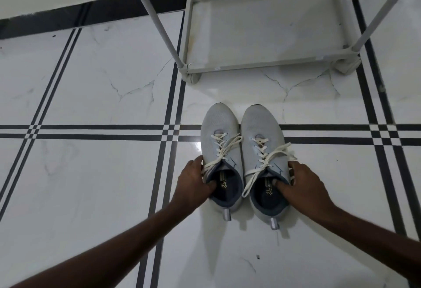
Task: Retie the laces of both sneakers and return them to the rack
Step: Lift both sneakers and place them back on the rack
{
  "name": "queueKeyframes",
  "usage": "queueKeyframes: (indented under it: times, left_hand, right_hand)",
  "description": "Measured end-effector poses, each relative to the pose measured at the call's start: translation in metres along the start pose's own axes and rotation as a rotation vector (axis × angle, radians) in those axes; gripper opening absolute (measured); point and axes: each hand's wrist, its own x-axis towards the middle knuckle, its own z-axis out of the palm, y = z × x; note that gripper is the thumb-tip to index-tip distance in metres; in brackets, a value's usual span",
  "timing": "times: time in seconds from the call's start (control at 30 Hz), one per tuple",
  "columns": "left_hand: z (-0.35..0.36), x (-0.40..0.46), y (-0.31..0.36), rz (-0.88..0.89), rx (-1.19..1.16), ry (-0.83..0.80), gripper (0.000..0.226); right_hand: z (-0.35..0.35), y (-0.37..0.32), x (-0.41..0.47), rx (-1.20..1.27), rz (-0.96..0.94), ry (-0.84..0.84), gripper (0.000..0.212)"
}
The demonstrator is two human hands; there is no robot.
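Two pale grey sneakers stand side by side on the tiled floor, toes pointing away from me. The left sneaker (218, 132) has my left hand (193, 183) gripping its collar, thumb inside the opening. The right sneaker (262, 132) is held the same way by my right hand (303, 185), thumb inside. Both have loose white laces (268, 157) hanging untied over the tongues and sides. The white shoe rack (262, 64) stands just beyond the toes, its bottom shelf bare.
The floor is glossy white marble tile with dark double stripes (91, 131). A black skirting band (91, 14) runs along the wall at the back. The rack's slanted poles (157, 14) rise on the left and right of its shelf.
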Motion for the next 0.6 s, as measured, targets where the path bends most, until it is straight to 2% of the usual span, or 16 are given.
queueKeyframes:
  times: [0.1, 0.23, 0.37, 0.6]
  left_hand:
    - [-0.001, -0.002, -0.002, 0.023, -0.006, -0.013, 0.058]
    - [-0.005, 0.001, -0.003, 0.06, 0.053, -0.038, 0.05]
    - [-0.02, 0.006, 0.011, 0.072, 0.039, -0.033, 0.044]
    - [-0.108, -0.032, 0.091, 0.085, -0.11, -0.035, 0.041]
  right_hand:
    - [0.003, -0.006, 0.006, -0.005, -0.025, 0.031, 0.039]
    - [0.004, -0.009, 0.008, -0.003, -0.022, 0.072, 0.025]
    - [-0.01, -0.019, 0.003, -0.028, -0.035, 0.076, 0.023]
    - [-0.115, -0.085, -0.049, -0.013, -0.043, 0.121, 0.017]
